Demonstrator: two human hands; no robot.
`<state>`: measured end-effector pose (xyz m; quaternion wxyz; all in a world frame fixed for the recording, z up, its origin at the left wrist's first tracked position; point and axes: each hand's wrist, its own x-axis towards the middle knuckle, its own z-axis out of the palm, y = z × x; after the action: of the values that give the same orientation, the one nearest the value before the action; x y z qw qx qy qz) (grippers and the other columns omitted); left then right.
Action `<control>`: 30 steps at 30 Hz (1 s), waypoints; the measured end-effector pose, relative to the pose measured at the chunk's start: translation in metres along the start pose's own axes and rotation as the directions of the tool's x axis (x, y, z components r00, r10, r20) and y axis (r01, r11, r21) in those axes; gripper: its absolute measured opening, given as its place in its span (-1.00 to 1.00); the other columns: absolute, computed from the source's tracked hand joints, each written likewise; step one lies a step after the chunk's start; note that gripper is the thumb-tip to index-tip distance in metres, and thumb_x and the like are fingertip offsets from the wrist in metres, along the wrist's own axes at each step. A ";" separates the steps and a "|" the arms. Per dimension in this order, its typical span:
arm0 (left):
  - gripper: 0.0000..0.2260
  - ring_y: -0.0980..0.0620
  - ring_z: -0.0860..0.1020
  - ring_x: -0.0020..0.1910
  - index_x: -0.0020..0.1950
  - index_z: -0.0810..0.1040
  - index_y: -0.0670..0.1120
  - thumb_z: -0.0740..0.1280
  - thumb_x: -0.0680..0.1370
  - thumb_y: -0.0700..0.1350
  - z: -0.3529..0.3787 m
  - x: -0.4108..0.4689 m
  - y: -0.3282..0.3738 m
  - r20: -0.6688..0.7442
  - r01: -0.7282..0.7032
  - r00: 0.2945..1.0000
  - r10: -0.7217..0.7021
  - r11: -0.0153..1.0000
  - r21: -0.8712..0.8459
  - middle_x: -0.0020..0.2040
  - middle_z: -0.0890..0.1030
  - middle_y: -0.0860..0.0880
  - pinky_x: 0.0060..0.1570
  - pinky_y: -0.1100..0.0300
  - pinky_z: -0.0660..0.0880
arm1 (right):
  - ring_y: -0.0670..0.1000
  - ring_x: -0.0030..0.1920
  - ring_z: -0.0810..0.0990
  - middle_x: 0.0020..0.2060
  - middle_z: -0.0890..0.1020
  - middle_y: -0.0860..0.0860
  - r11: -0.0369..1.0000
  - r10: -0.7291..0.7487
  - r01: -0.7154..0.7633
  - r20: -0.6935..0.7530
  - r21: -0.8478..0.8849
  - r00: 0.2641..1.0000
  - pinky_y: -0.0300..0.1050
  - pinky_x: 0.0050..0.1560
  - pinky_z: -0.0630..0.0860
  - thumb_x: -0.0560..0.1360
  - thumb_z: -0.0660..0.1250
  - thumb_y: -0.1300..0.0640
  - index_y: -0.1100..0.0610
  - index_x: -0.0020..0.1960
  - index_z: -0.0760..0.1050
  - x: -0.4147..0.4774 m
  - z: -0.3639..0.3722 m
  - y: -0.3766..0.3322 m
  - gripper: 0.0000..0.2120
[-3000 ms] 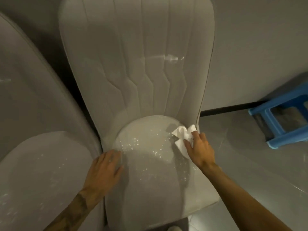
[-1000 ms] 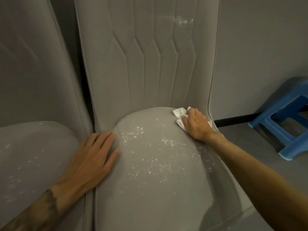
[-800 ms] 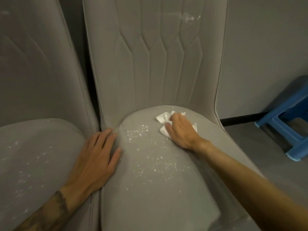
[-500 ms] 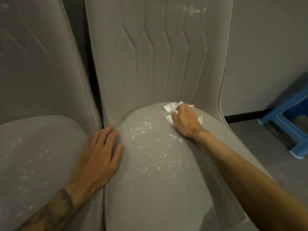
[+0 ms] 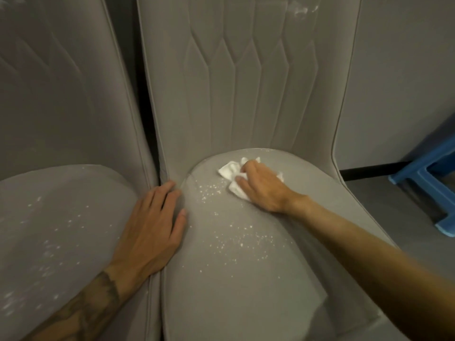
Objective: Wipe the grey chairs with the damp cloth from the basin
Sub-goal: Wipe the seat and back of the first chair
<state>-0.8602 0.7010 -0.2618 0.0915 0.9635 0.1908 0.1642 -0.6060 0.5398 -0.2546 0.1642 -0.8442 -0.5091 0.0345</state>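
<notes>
Two grey upholstered chairs stand side by side. The right chair fills the middle of the view, its seat dotted with white specks. My right hand presses a crumpled white cloth flat onto the back of that seat, fingers spread over it. My left hand rests flat with straight fingers on the seat's left edge, by the gap between the chairs. The left chair also carries white specks on its seat. No basin is in view.
A blue plastic stool stands on the grey floor at the right. A grey wall with a black skirting strip runs behind the chairs. A white smear marks the top of the right chair's backrest.
My right hand has slid the cloth leftward along the back of the seat over the last second. The left hand has stayed on the seat's edge. The view has moved lower and closer.
</notes>
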 end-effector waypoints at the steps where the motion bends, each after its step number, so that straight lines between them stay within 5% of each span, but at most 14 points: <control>1: -0.56 -0.17 0.46 0.36 0.40 0.49 -0.17 0.08 0.69 0.08 0.000 0.000 0.000 -0.001 -0.001 1.000 0.001 1.000 0.001 0.46 0.45 -0.16 0.39 -0.08 0.38 | 0.18 0.08 0.45 0.11 0.49 0.18 0.998 0.066 -0.066 0.003 -0.018 0.998 0.06 0.17 0.35 0.69 0.08 -0.06 0.17 0.18 0.36 0.006 -0.006 0.009 -0.70; 4: -0.56 -0.17 0.46 0.36 0.40 0.49 -0.17 0.08 0.68 0.07 0.001 0.001 0.001 0.001 -0.005 1.000 0.005 1.000 0.002 0.47 0.45 -0.17 0.39 -0.08 0.39 | 0.26 0.14 0.44 0.12 0.48 0.28 0.967 0.231 -0.241 -0.110 -0.082 0.967 0.11 0.22 0.32 0.69 0.09 0.03 0.31 0.18 0.39 0.024 -0.012 0.019 -0.67; 10: -0.57 -0.17 0.45 0.37 0.41 0.48 -0.16 0.10 0.68 0.07 0.002 0.003 0.000 -0.014 -0.011 1.000 0.011 1.000 0.003 0.47 0.45 -0.15 0.39 -0.07 0.37 | 0.10 -0.02 0.42 0.01 0.46 0.09 0.998 -0.055 0.055 -0.020 -0.007 0.998 0.02 0.08 0.35 0.68 0.03 -0.11 0.10 0.11 0.32 0.000 0.007 -0.014 -0.72; 15: -0.57 -0.16 0.45 0.38 0.41 0.48 -0.16 0.09 0.68 0.06 0.001 0.001 0.001 -0.002 -0.001 1.000 0.001 1.000 0.001 0.48 0.45 -0.15 0.41 -0.07 0.38 | 0.26 0.15 0.44 0.14 0.49 0.30 0.962 0.242 -0.253 -0.105 -0.105 0.964 0.11 0.23 0.32 0.70 0.07 0.03 0.32 0.18 0.39 0.021 -0.013 0.014 -0.66; 21: -0.59 -0.14 0.45 0.38 0.40 0.49 -0.16 0.11 0.68 0.04 0.000 0.002 0.001 -0.012 -0.017 1.000 0.017 1.000 -0.007 0.47 0.46 -0.15 0.41 -0.04 0.35 | 0.10 -0.04 0.41 0.01 0.48 0.13 0.997 -0.076 0.077 -0.008 0.027 0.997 0.04 0.07 0.34 0.67 0.06 -0.08 0.15 0.10 0.35 0.003 0.014 -0.039 -0.71; 27: -0.58 -0.15 0.46 0.36 0.40 0.49 -0.18 0.09 0.67 0.02 -0.001 0.000 0.002 -0.011 -0.008 1.000 0.008 1.000 -0.005 0.46 0.46 -0.18 0.39 -0.08 0.41 | 0.27 0.15 0.44 0.14 0.48 0.27 0.974 0.212 -0.218 -0.092 -0.059 0.973 0.12 0.21 0.32 0.69 0.07 0.01 0.30 0.19 0.37 0.030 0.001 -0.014 -0.66; 30: -0.61 -0.17 0.46 0.34 0.38 0.48 -0.19 0.10 0.66 -0.02 -0.002 0.000 0.003 -0.019 -0.010 1.000 0.010 1.000 -0.009 0.45 0.46 -0.18 0.38 -0.10 0.42 | 0.24 0.09 0.45 0.10 0.49 0.22 0.999 0.042 -0.041 -0.072 0.016 0.997 0.10 0.15 0.34 0.67 0.07 -0.03 0.23 0.17 0.37 0.024 0.024 -0.056 -0.68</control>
<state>-0.8598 0.6987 -0.2594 0.0931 0.9623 0.1863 0.1746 -0.6470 0.5901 -0.2569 0.1878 -0.8540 -0.4850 0.0111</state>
